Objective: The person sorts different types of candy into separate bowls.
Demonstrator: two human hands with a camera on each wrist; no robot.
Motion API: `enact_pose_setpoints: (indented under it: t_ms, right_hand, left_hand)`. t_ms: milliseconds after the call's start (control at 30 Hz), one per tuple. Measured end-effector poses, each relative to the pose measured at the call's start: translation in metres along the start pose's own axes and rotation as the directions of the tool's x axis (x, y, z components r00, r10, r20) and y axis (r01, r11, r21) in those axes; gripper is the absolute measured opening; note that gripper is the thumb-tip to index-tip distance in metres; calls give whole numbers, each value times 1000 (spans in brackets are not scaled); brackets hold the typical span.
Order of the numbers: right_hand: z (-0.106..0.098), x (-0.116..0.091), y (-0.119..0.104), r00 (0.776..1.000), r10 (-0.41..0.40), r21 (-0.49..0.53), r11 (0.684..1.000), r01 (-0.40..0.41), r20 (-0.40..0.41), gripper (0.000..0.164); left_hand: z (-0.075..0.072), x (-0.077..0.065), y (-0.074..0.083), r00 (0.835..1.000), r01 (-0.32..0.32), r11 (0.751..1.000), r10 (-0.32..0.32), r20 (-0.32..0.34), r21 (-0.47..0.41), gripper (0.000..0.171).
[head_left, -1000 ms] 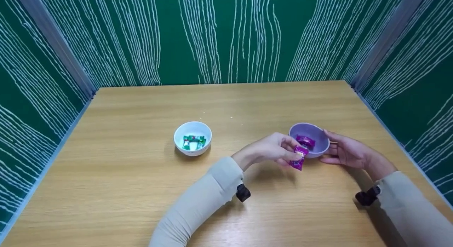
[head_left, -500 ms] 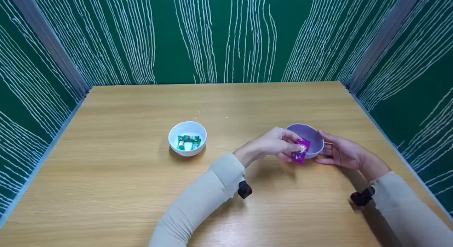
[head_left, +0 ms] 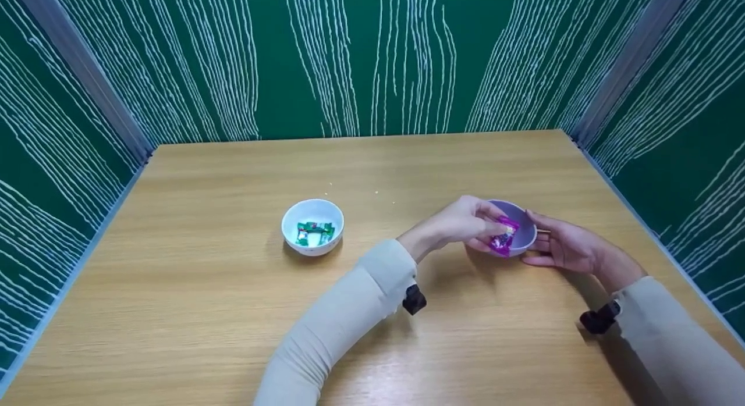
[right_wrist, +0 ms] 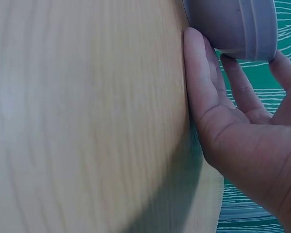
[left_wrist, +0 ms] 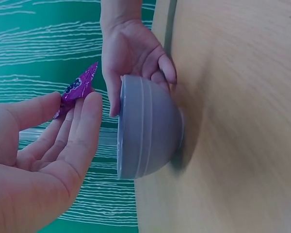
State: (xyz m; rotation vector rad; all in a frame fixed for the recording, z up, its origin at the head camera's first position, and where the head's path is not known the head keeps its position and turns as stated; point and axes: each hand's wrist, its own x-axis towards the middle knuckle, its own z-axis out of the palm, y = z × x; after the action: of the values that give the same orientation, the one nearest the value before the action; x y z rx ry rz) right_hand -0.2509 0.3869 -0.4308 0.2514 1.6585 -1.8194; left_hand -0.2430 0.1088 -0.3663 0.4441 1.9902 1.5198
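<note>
My left hand (head_left: 463,223) pinches a purple wrapped candy (head_left: 505,236) between thumb and fingertips. From the left wrist view, the candy (left_wrist: 78,90) is held above the rim of a purple bowl (left_wrist: 150,126), clear of it. That bowl (head_left: 527,243) stands upright on the table at the right, its inside largely hidden behind the left hand and candy. On its right side, my right hand (head_left: 573,246) steadies it, thumb at the rim and fingers against the wall. The right wrist view shows the lowest fingers (right_wrist: 199,63) close along the tabletop.
Left of centre on the wooden table (head_left: 192,301) stands a white bowl (head_left: 294,217) with several green wrapped candies (head_left: 315,227) inside. Small pale crumbs lie behind it. Green panels with white streaks (head_left: 314,57) close off the table's back and sides.
The left hand has carried the candy up and slightly right, from the bowl's near left edge to over its opening. A second purple candy seen in the bowl earlier is now hidden.
</note>
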Motion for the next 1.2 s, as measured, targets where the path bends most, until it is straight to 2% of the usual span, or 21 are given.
enact_pose_setpoints:
  t_ms: [233, 400, 700, 900, 1100, 1200]
  right_hand:
    - [-1, -1, -1, 1000, -6, 8, 1000, 6, 9, 46]
    - [-2, 1, -1, 1000, -14, -2, 1000, 14, 27, 47]
    - [-2, 1, 0, 1000, -5, 11, 1000, 5, 18, 47]
    - [-3, 0, -1, 1000, 5, 7, 1000, -5, 10, 47]
    - [-2, 1, 0, 1000, 9, 20, 1000, -9, 9, 44]
    - [-2, 1, 0, 1000, 5, 21, 1000, -5, 13, 45]
  left_hand:
    - [-4, 11, 11, 999, 26, 999, -24, -45, 32, 28]
    - [-7, 23, 16, 994, 69, 998, -68, -86, 0, 29]
    - [-4, 42, 14, 986, 116, 992, -121, -111, -47, 26]
    - [1, 46, 14, 983, 137, 990, -138, -117, -21, 24]
    - [0, 44, 13, 980, 152, 988, -149, -129, 14, 16]
    - [0, 44, 12, 978, 152, 988, -150, -147, 1, 12]
